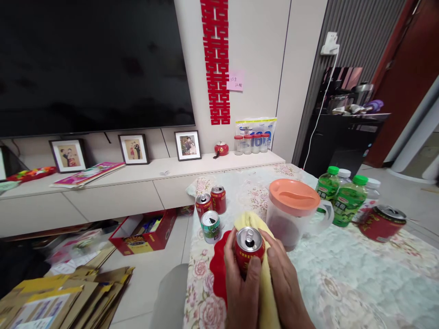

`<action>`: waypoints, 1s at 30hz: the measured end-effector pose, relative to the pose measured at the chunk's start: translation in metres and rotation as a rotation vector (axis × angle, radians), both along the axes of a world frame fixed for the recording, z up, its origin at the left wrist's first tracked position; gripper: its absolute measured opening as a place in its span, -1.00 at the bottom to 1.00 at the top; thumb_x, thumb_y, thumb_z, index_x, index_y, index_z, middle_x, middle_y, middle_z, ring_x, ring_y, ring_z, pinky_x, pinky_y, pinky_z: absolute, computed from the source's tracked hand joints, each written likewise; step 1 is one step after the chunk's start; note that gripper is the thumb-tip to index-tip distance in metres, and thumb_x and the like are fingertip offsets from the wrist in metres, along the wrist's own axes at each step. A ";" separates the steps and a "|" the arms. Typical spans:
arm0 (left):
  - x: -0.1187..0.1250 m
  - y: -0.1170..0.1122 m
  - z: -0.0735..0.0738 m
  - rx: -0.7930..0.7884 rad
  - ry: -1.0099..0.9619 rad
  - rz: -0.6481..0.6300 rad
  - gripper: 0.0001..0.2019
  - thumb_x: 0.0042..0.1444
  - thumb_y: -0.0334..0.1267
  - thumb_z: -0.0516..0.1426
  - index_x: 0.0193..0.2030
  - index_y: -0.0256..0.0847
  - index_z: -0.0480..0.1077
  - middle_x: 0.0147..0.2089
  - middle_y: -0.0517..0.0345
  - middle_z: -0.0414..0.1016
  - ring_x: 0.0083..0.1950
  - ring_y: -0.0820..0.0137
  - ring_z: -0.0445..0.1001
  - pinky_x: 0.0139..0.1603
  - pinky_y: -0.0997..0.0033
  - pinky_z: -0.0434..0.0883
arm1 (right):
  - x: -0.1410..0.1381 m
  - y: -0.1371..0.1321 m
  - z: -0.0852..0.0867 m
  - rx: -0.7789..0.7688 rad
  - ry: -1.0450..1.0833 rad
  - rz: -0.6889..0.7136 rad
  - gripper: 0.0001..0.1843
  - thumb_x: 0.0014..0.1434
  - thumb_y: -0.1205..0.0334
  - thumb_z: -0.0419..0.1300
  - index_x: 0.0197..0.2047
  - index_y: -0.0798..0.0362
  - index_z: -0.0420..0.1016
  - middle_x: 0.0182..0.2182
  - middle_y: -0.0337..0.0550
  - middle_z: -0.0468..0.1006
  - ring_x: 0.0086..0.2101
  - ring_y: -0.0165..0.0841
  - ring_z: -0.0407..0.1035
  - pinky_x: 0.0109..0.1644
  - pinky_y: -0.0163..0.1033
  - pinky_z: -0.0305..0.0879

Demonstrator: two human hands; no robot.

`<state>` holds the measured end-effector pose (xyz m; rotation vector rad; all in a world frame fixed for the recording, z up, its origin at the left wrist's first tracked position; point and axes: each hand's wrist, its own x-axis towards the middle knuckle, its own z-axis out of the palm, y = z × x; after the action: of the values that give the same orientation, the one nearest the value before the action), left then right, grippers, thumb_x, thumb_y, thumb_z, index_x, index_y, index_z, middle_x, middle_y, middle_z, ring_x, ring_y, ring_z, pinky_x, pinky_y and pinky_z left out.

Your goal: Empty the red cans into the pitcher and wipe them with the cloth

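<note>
A red drink can with an opened silver top is upright between my hands, over a red scalloped mat. My left hand is closed round the can, its thumb across the front. A yellow cloth runs behind the can and down between both hands. My right hand presses that cloth against the can's right side, fingers bent around it. To the left stand two red cans and a green-and-white can, all opened. Just beyond my right hand is a clear pitcher with an orange lid.
Several green-capped and white-capped bottles stand at the right, with another red can beside them. A flowered tablecloth covers the table. On the floor left are a red box and flattened cardboard. A low cabinet lines the wall.
</note>
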<state>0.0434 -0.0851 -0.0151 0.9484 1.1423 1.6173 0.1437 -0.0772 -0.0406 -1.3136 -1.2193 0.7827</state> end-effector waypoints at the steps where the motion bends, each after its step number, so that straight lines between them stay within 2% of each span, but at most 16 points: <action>1: -0.003 0.002 0.000 -0.002 -0.013 -0.007 -0.30 0.22 0.13 0.25 0.42 -0.07 0.24 0.49 -0.13 0.33 0.52 -0.01 0.28 0.51 0.01 0.24 | 0.002 -0.002 -0.006 0.010 -0.044 0.004 -0.37 0.45 -0.25 -0.02 0.39 -0.15 0.45 0.43 -0.13 0.37 0.48 0.02 0.06 0.53 0.34 0.00; 3: -0.008 0.006 -0.001 0.004 -0.020 -0.026 -0.32 0.20 0.11 0.26 0.39 -0.08 0.27 0.46 -0.13 0.37 0.48 0.01 0.35 0.47 0.05 0.32 | 0.004 -0.006 -0.015 0.055 -0.112 0.005 -0.40 0.47 -0.19 0.01 0.44 -0.19 0.38 0.47 -0.18 0.30 0.51 0.06 -0.03 0.52 0.39 0.00; 5: -0.011 0.008 -0.003 0.005 -0.011 -0.037 -0.33 0.21 0.08 0.27 0.39 -0.08 0.27 0.46 -0.13 0.37 0.46 0.04 0.38 0.42 0.11 0.37 | 0.004 -0.010 -0.018 0.138 -0.172 -0.006 -0.43 0.49 -0.09 0.01 0.48 -0.20 0.32 0.50 -0.17 0.24 0.50 0.05 -0.01 0.50 0.33 0.09; 9: -0.011 0.007 0.000 -0.028 -0.033 -0.028 -0.34 0.21 0.01 0.26 0.41 -0.07 0.24 0.41 -0.09 0.45 0.39 0.09 0.47 0.35 0.16 0.43 | 0.000 -0.013 -0.009 0.349 -0.307 -0.044 -0.46 0.48 0.12 0.09 0.48 -0.20 0.29 0.48 -0.11 0.19 0.42 -0.09 0.20 0.35 -0.04 0.39; 11: -0.008 0.005 0.003 -0.047 -0.068 -0.028 -0.32 0.17 -0.01 0.27 0.40 -0.07 0.25 0.35 -0.08 0.51 0.35 0.08 0.51 0.32 0.14 0.45 | -0.001 -0.011 -0.003 0.446 -0.345 -0.061 -0.46 0.46 0.18 0.14 0.46 -0.19 0.31 0.43 -0.08 0.19 0.36 -0.16 0.29 0.28 -0.16 0.45; 13: -0.003 0.001 0.006 -0.070 -0.107 -0.032 -0.32 0.13 -0.03 0.27 0.38 -0.09 0.27 0.32 -0.09 0.54 0.33 0.06 0.52 0.31 0.11 0.46 | -0.001 -0.010 0.000 0.492 -0.353 -0.068 -0.48 0.46 0.21 0.14 0.44 -0.18 0.33 0.42 -0.07 0.18 0.31 -0.20 0.34 0.27 -0.19 0.45; 16: 0.001 -0.002 0.007 -0.087 -0.112 -0.021 -0.36 0.10 -0.07 0.27 0.33 -0.11 0.34 0.31 -0.10 0.54 0.38 0.04 0.46 0.32 0.10 0.45 | 0.000 -0.011 0.001 0.435 -0.293 -0.071 -0.51 0.48 0.14 0.11 0.42 -0.20 0.36 0.43 -0.11 0.22 0.34 -0.18 0.31 0.32 -0.15 0.41; 19: 0.000 -0.001 0.000 -0.057 -0.032 -0.010 -0.43 0.07 -0.16 0.24 0.27 -0.11 0.39 0.31 -0.09 0.52 0.37 0.03 0.45 0.37 0.07 0.40 | 0.000 -0.011 0.000 0.266 -0.117 -0.110 -0.52 0.47 -0.02 0.09 0.37 -0.16 0.45 0.42 -0.12 0.35 0.44 -0.06 0.14 0.50 0.09 0.16; 21: 0.000 0.000 -0.008 0.000 0.036 -0.029 -0.43 0.04 -0.25 0.20 0.26 -0.11 0.39 0.30 -0.08 0.51 0.30 0.04 0.49 0.37 0.02 0.39 | 0.000 -0.007 0.000 0.154 0.028 -0.105 -0.48 0.45 -0.14 0.06 0.30 -0.10 0.53 0.38 -0.07 0.42 0.44 -0.02 0.14 0.54 0.19 0.04; 23: 0.000 0.000 -0.016 0.087 0.102 -0.024 -0.40 -0.01 -0.32 0.20 0.25 -0.10 0.39 0.29 -0.08 0.49 0.28 0.03 0.49 0.37 -0.01 0.38 | 0.001 0.000 0.000 0.083 0.151 -0.046 -0.46 0.44 -0.19 0.05 0.21 -0.06 0.59 0.31 -0.02 0.52 0.34 -0.03 0.32 0.48 0.16 0.18; 26: 0.001 0.000 -0.024 0.212 0.161 0.064 -0.38 -0.06 -0.34 0.23 0.23 -0.09 0.40 0.30 -0.08 0.45 0.34 -0.01 0.43 0.42 -0.04 0.34 | 0.002 0.010 -0.003 0.034 0.244 0.044 -0.51 0.40 -0.19 0.09 0.12 -0.07 0.63 0.11 -0.02 0.67 0.08 -0.07 0.57 0.23 0.05 0.50; 28: 0.000 0.000 -0.025 0.239 0.161 0.100 -0.39 -0.02 -0.30 0.27 0.25 -0.08 0.39 0.29 -0.08 0.46 0.36 -0.01 0.42 0.42 -0.05 0.35 | 0.003 0.015 -0.006 0.072 0.174 0.070 -0.50 0.34 -0.22 0.15 0.09 -0.08 0.65 0.05 -0.01 0.69 0.04 -0.04 0.59 0.14 0.03 0.56; 30: -0.003 0.002 -0.022 0.207 0.134 0.101 -0.38 0.04 -0.23 0.29 0.28 -0.06 0.35 0.29 -0.08 0.47 0.33 0.01 0.46 0.36 -0.01 0.41 | 0.003 0.015 -0.009 0.151 0.013 0.056 -0.46 0.29 -0.28 0.17 0.07 -0.09 0.68 0.11 0.03 0.65 0.14 0.03 0.52 0.18 0.07 0.53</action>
<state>0.0408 -0.0836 -0.0375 1.1631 1.1439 1.8022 0.1469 -0.0622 -0.0495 -1.1538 -1.2844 0.7231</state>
